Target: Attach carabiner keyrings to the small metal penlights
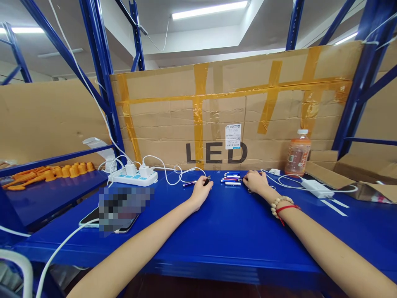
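My left hand (201,193) is closed around a short black pen-like tube (207,180), whose dark end sticks out beyond the fingers. Just left of that hand, a dark purple-blue tube (189,183) of similar size lies on the blue table (217,231). Several slim tubes (232,179), in blue, red, purple and silver, lie side by side in a small stack between my hands. At the stack's right end rests my right hand (257,182), fingers curled down. A small dark bit shows under its fingertips, too small to name. A bead bracelet and red cord circle my right wrist.
A white power strip (135,177) with plugs and cables stands at the back left, near phones (127,225). An orange drink bottle (298,154), a white adapter (317,188) and an open cardboard box (366,174) sit right. Taped cardboard (161,124) walls the back.
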Demonstrator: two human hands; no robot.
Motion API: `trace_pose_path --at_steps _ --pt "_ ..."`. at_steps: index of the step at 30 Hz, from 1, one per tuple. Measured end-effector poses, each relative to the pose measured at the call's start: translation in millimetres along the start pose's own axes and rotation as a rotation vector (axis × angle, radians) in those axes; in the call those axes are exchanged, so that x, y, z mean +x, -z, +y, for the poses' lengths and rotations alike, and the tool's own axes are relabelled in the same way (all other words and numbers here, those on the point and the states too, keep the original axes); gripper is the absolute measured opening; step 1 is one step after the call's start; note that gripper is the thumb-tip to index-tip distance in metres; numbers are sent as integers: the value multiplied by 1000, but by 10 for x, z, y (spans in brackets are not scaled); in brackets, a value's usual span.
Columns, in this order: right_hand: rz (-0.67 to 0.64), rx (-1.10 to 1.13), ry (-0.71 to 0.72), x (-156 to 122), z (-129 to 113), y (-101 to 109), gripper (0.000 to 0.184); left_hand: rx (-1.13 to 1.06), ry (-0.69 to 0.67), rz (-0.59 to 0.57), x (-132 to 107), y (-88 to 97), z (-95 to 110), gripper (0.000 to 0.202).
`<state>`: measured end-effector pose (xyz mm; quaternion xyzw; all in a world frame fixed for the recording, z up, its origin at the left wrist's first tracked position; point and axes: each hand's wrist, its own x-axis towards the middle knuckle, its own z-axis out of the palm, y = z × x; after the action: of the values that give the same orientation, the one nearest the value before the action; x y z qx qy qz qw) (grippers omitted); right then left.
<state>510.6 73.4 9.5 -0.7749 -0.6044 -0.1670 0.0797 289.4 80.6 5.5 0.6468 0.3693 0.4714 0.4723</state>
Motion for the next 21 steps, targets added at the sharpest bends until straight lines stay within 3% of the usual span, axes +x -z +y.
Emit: trace_pose_path --at_steps 3,21 --pt "14 22 -25 -11 -10 36 28 13 13 -42 -17 3 26 11" --pt "40 88 -86 -5 -7 59 18 6 8 -47 -33 9 47 11"
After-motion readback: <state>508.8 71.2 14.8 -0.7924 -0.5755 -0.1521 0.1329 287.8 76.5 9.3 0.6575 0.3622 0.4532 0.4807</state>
